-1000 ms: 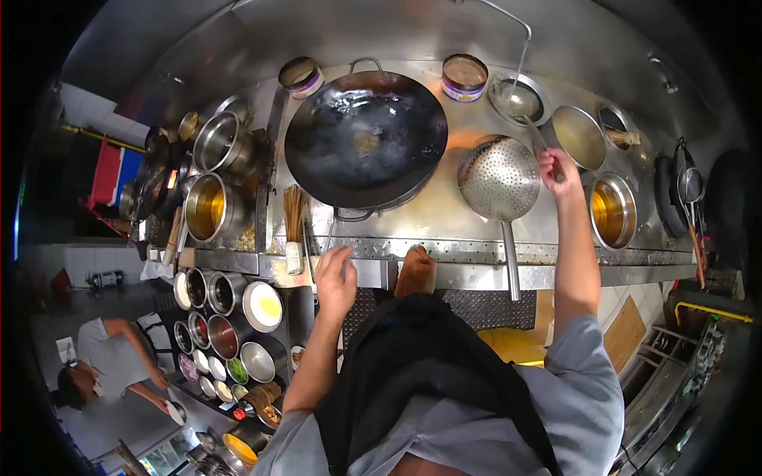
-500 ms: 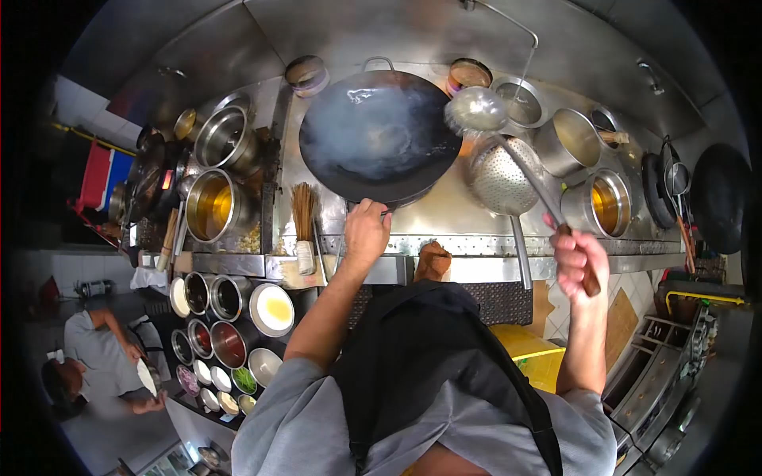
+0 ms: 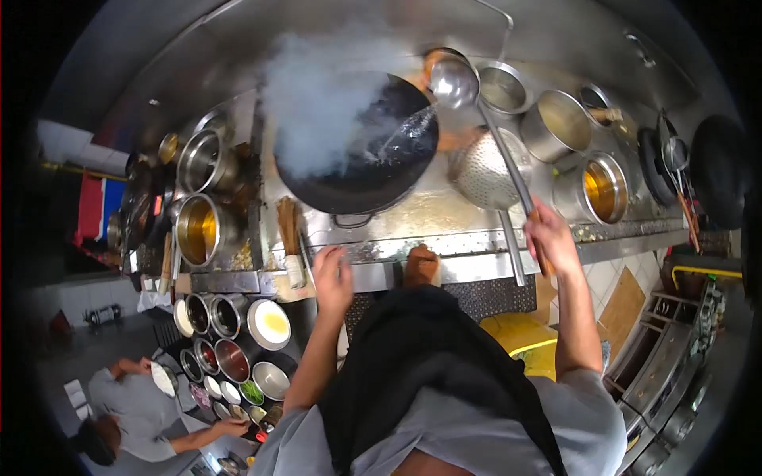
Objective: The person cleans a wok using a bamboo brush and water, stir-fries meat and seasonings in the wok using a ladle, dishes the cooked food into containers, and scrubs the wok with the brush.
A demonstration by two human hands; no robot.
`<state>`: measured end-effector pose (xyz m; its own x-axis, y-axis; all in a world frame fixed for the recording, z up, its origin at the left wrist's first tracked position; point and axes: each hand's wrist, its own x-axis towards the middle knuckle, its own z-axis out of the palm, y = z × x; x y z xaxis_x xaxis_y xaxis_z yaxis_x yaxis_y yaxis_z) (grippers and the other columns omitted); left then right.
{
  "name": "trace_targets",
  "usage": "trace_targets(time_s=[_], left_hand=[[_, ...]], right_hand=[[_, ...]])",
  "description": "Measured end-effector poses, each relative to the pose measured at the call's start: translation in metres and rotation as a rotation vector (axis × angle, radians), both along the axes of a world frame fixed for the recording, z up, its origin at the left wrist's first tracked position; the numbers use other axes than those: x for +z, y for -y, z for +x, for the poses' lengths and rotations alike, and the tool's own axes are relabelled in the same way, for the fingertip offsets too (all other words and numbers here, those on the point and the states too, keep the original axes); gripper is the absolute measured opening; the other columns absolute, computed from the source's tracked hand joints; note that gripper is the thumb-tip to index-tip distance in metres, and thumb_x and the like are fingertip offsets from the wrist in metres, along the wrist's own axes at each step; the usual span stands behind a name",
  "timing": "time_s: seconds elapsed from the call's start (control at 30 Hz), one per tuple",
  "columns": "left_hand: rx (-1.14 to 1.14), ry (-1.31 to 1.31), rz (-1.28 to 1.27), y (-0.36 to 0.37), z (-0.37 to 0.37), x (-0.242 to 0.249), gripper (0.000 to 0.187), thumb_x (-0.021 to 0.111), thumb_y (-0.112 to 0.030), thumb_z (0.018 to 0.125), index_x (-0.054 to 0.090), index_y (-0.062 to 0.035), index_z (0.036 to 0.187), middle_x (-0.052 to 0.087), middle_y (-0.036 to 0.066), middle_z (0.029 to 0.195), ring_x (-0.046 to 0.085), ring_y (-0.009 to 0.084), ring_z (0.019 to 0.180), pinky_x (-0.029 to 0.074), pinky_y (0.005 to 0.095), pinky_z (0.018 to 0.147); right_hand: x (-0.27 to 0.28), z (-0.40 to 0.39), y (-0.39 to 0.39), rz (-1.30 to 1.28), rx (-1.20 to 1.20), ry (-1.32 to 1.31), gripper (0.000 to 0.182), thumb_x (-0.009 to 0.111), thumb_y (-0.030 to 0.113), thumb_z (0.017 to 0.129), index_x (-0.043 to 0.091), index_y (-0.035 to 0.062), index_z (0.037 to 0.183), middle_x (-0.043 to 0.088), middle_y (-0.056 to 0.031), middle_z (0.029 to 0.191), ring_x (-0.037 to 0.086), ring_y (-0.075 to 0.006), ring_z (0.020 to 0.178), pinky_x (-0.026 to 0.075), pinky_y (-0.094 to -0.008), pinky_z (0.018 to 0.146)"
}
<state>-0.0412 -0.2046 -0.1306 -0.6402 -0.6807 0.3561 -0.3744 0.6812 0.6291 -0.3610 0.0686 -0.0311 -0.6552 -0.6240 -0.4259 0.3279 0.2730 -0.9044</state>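
Note:
My right hand (image 3: 552,238) is closed around the wooden handle of a long ladle (image 3: 455,84). The ladle's metal bowl is tipped at the right rim of a large black wok (image 3: 373,186), and a streak of liquid crosses the wok's inside. Thick white smoke rises over the left half of the wok and hides part of it. My left hand (image 3: 334,279), fingers apart and holding nothing, hovers by the front ledge of the stove. Closest to it are a bamboo wok brush (image 3: 290,230) and a brownish cloth (image 3: 421,266). The wok's front handle (image 3: 352,220) is free of my hand.
A perforated strainer (image 3: 488,170) lies right of the wok. Pots of yellowish liquid stand right (image 3: 603,190) and left (image 3: 198,230). Bowls of ingredients, including chopped greens (image 3: 252,392), sit at lower left, where another person (image 3: 139,404) holds a white-filled dish.
My left hand has let go of the wok handle and drawn back toward me. The ladle has moved up to the wok's rim and tipped; liquid now streaks inside, and the smoke is thicker.

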Motion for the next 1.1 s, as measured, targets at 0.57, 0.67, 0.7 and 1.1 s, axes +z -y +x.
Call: trace_targets(time_s=[0.57, 0.67, 0.7, 1.1], left_hand=[[0.260, 0.122, 0.227, -0.062, 0.070, -0.033, 0.020, 0.058, 0.006, 0.084, 0.067, 0.0002, 0.100, 0.062, 0.017, 0.108, 0.062, 0.0311, 0.096, 0.051, 0.0356, 0.082], [0.240, 0.092, 0.210, -0.051, 0.061, -0.031, 0.019, 0.059, 0.006, 0.083, 0.067, 0.0000, 0.100, 0.063, 0.017, 0.106, 0.063, 0.0310, 0.096, 0.051, 0.0356, 0.081], [0.205, 0.082, 0.211, -0.046, 0.058, -0.029, 0.019, 0.059, 0.006, 0.083, 0.067, 0.0000, 0.099, 0.063, 0.017, 0.105, 0.063, 0.0313, 0.094, 0.051, 0.0356, 0.081], [0.309, 0.486, 0.084, 0.089, 0.089, -0.090, 0.040, 0.068, -0.014, 0.079, 0.062, -0.0048, 0.117, 0.061, 0.018, 0.113, 0.059, 0.0382, 0.102, 0.048, 0.0481, 0.091]], right_hand=[[-0.178, -0.296, 0.087, -0.563, -0.457, 0.940, 0.012, 0.053, 0.001, 0.086, 0.046, 0.0031, 0.076, 0.050, -0.0050, 0.072, 0.053, -0.0153, 0.059, 0.043, -0.0242, 0.049], [-0.144, -0.264, 0.069, -0.603, -0.384, 0.944, 0.011, 0.053, 0.001, 0.087, 0.046, 0.0023, 0.078, 0.050, -0.0062, 0.074, 0.052, -0.0147, 0.059, 0.043, -0.0250, 0.049], [-0.130, -0.253, 0.062, -0.602, -0.382, 0.938, 0.011, 0.053, 0.001, 0.087, 0.046, 0.0025, 0.079, 0.050, -0.0064, 0.074, 0.052, -0.0143, 0.059, 0.043, -0.0245, 0.048], [0.041, -0.041, 0.002, -0.686, -0.239, 0.941, 0.042, 0.048, 0.009, 0.094, 0.039, -0.0127, 0.129, 0.052, -0.0043, 0.085, 0.052, -0.0085, 0.061, 0.042, -0.0226, 0.044]])
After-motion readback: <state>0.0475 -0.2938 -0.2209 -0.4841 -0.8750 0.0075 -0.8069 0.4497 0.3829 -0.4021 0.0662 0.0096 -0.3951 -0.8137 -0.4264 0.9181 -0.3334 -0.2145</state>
